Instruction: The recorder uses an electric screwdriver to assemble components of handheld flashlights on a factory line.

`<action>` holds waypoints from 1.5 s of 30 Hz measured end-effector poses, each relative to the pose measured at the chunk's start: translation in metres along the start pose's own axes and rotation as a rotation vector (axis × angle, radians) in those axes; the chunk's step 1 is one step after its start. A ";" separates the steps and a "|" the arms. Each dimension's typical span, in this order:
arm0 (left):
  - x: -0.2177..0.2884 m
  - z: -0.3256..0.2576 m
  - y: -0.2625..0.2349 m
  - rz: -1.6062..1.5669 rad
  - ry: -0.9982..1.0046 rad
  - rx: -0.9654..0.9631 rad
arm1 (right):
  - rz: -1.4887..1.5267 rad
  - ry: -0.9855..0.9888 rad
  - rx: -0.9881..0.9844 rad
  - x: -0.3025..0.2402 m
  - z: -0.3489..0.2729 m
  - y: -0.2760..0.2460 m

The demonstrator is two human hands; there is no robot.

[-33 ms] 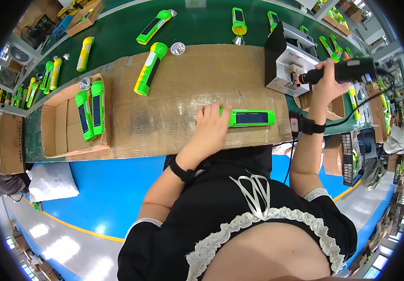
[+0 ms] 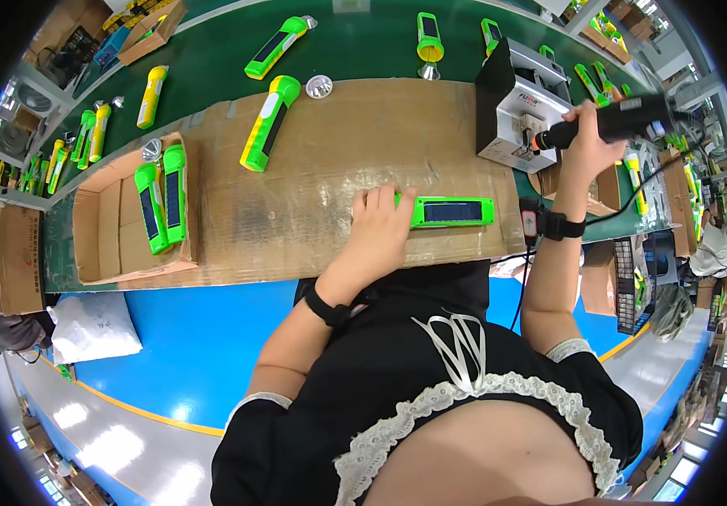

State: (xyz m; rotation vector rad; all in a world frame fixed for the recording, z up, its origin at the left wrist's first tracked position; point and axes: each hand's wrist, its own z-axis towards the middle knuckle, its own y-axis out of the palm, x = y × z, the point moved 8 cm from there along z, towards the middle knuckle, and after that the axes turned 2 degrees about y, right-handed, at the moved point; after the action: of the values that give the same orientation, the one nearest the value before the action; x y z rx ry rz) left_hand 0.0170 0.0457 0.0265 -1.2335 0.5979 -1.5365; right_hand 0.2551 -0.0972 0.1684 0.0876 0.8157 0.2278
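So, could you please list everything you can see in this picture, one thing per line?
Flashlight body under the left hand: one, green with a dark panel, lying flat on the cardboard sheet.
Cardboard sheet: one, brown, covering the bench.
Green-and-yellow flashlight: one, on the sheet's far left part.
Shallow cardboard tray: one, brown, at the sheet's left end.
Flashlights in the tray: two, green, side by side.
Loose reflector: one, silver, at the sheet's far edge.
Conveyor belt: dark green, behind the sheet, carrying several more flashlights.
Box-shaped machine: one, grey and black, far right.
Power screwdriver: one, black, corded.
Left hand: resting on the flashlight body.
Right hand: gripping the power screwdriver.
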 end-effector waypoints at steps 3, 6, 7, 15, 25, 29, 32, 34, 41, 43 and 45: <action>-0.003 0.000 0.000 0.001 0.000 -0.011 | -0.050 0.080 -0.133 0.003 0.012 0.017; -0.001 -0.001 -0.002 -0.004 -0.006 -0.017 | -0.003 0.137 -0.224 0.009 0.017 0.029; -0.002 -0.001 -0.003 -0.002 -0.013 -0.019 | 0.096 0.267 -0.268 0.016 0.012 0.033; 0.000 -0.001 -0.005 -0.008 0.000 0.025 | 0.537 0.289 -0.439 -0.053 -0.090 0.071; 0.003 -0.001 -0.008 -0.011 0.016 0.087 | 0.556 0.314 -0.527 -0.057 -0.120 0.093; 0.003 -0.001 -0.010 0.007 0.026 0.096 | 0.577 0.347 -0.517 -0.051 -0.123 0.097; 0.003 0.000 -0.010 0.010 0.021 0.085 | 0.560 0.342 -0.510 -0.050 -0.123 0.098; 0.003 0.000 -0.009 0.020 0.026 0.083 | 0.565 0.336 -0.503 -0.050 -0.123 0.098; 0.004 0.004 -0.008 0.016 0.016 0.063 | 0.369 0.322 -0.582 -0.040 -0.127 0.106; 0.002 0.006 -0.007 0.013 -0.001 0.021 | 0.377 0.354 -0.582 -0.038 -0.126 0.112; 0.000 0.007 -0.006 0.009 -0.005 0.009 | 0.375 0.395 -0.601 -0.034 -0.125 0.116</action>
State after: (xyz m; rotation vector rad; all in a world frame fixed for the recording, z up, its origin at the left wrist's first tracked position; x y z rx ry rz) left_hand 0.0209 0.0489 0.0341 -1.2253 0.5920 -1.5266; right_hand 0.1222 0.0058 0.1268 -0.3842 1.0886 0.8545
